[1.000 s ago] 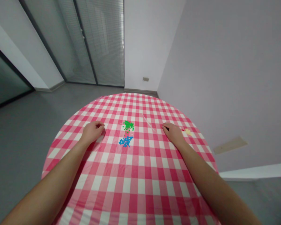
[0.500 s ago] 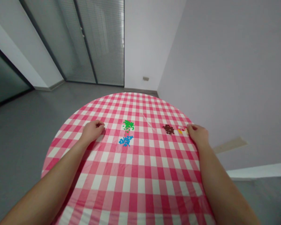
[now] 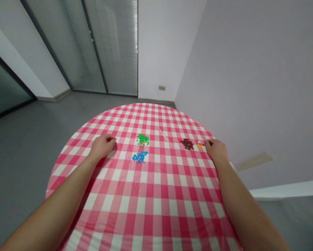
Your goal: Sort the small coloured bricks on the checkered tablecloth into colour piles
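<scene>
While both hands sit curled on the table [image 3: 156, 108], the left hand [image 3: 102, 147] has its fingertips drawn together beside the green pile of small bits [image 3: 143, 139] and the right hand [image 3: 216, 150] is pinched just beside the yellow and red bits [image 3: 200, 145]; whether either holds a piece is too small to tell. The green pile and the blue pile [image 3: 140, 157] line up, running away from the person, with a narrow gap between them. The brown pile [image 3: 187, 144] and the yellow and red bits lie in a sideways row toward the right hand. Broad gingham tablecloth [image 3: 146, 195] stretches nearer the person and toward the far rim; the right hand sits near the right rim.
</scene>
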### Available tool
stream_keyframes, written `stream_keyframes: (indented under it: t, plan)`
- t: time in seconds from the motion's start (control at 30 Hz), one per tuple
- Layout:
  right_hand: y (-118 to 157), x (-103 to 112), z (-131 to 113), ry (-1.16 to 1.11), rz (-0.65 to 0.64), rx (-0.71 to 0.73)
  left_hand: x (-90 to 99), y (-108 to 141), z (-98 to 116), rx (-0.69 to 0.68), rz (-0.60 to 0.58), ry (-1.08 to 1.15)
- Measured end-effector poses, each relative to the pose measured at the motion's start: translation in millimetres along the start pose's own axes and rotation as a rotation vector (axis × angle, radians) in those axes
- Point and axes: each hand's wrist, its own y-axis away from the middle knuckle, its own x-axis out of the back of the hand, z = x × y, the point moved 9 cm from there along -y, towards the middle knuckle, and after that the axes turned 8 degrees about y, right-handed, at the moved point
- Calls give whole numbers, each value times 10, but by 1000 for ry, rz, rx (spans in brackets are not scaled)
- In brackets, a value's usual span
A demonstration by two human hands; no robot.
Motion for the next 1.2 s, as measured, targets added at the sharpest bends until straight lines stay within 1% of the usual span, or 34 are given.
stream_keyframes:
  t: [0.2, 0.33, 0.47, 0.93, 1.2]
  plan:
    - [2, 25, -6, 16, 13, 17, -10, -8, -21, -1, 4, -1]
    - [13, 26, -28, 24, -9, 15, -13, -12, -16, -20, 7, 4]
    - [16, 27, -48, 24, -20, 13, -5, -4, -10, -7, 5, -1]
    - [5, 29, -13, -3, 18, 18, 6, 13, 38, -16, -8, -8]
    - [-7, 9, 23, -20, 35, 32, -1, 12, 8, 7, -10, 12]
